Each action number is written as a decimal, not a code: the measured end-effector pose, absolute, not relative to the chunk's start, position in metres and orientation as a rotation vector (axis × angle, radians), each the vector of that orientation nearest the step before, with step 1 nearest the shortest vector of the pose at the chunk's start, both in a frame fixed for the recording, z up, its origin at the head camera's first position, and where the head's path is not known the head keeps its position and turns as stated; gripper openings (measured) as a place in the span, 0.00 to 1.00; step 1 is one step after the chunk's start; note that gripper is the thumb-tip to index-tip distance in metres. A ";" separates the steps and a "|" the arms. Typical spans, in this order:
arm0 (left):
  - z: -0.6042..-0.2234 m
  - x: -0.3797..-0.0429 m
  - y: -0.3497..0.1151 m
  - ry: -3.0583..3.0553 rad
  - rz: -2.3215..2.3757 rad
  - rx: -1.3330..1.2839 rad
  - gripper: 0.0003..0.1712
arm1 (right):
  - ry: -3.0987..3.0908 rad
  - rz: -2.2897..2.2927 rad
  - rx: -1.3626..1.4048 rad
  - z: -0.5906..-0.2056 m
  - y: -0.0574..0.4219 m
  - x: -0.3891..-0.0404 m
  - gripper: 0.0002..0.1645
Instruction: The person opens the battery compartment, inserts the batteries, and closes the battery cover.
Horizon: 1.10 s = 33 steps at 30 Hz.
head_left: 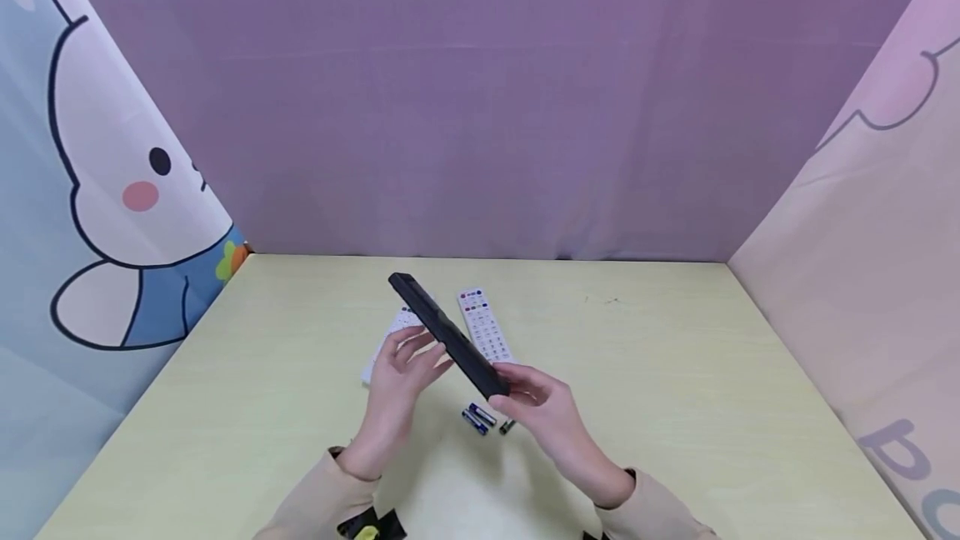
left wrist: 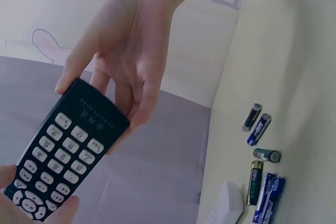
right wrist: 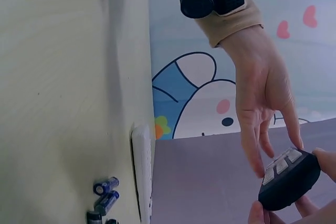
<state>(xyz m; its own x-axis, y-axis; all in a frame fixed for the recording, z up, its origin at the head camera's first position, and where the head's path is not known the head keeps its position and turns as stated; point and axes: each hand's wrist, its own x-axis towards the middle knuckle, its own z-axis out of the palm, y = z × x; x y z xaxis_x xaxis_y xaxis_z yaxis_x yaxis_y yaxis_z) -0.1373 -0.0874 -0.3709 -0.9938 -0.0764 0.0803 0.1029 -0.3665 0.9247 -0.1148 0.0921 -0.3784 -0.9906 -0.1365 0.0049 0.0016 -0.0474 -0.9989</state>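
Note:
A black remote control (head_left: 450, 336) is held tilted above the table. My right hand (head_left: 543, 407) grips its near end between thumb and fingers. The left hand (head_left: 399, 373) holds the remote farther along, its thumb and fingers at the two side edges. In the left wrist view the pale buttons of the remote (left wrist: 62, 153) show, with the right hand (left wrist: 134, 51) at its end. The right wrist view shows the remote's end (right wrist: 291, 184) and the left hand (right wrist: 262, 85) beyond it.
On the table (head_left: 675, 357) behind the hands lie two white remote controls, one on the right (head_left: 486, 325) and one partly hidden on the left (head_left: 401, 322). Several loose batteries (head_left: 478, 417) lie beneath the black remote. A purple cloth (head_left: 480, 107) stands along the back.

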 end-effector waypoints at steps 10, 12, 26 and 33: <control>-0.354 -0.141 -0.099 -1.672 -2.458 0.074 0.38 | 2.323 -2.095 -0.212 -0.376 0.101 -0.114 0.24; -0.353 -0.142 -0.102 -1.667 -2.449 0.079 0.40 | 2.383 -2.071 -0.234 -0.377 0.103 -0.113 0.24; -0.349 -0.142 -0.102 -1.596 -2.521 0.083 0.35 | 3.050 -1.796 -0.863 -0.383 0.112 -0.113 0.25; -0.348 -0.140 -0.099 -1.560 -2.555 0.149 0.34 | 3.151 -1.684 -1.100 -0.388 0.111 -0.112 0.29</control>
<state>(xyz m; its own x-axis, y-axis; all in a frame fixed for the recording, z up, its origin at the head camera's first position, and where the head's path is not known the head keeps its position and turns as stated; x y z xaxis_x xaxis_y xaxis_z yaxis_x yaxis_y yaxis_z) -0.1399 -0.0988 -0.3480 -0.9848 -0.1736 -0.0095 0.0709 -0.4508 0.8898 -0.1120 0.1111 -0.3878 -0.6691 -0.2001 0.7157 -0.7061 0.4713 -0.5284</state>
